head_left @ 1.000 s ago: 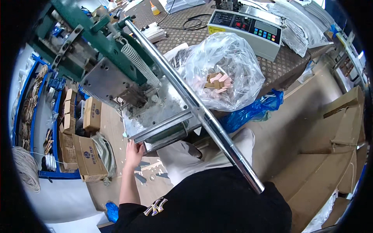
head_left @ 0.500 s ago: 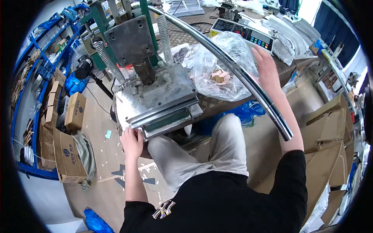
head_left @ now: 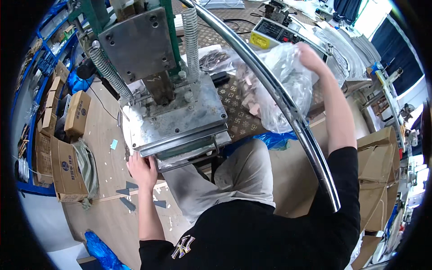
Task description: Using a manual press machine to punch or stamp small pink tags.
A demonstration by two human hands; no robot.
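Right hand [head_left: 310,56] now deep in clear bag [head_left: 288,85], grip hidden; we keep left hand [head_left: 143,168] fingers curled at press plate [head_left: 175,130] edge.

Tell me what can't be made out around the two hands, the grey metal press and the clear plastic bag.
- Left hand: fingertips hidden under the grey metal press, head view.
- Right hand: fingers buried in the clear plastic bag; grip unclear.
- Small tan pieces in the bag: blurred by plastic, kind unclear.
- Curved chrome lever bar: top end cut off by the picture edge.
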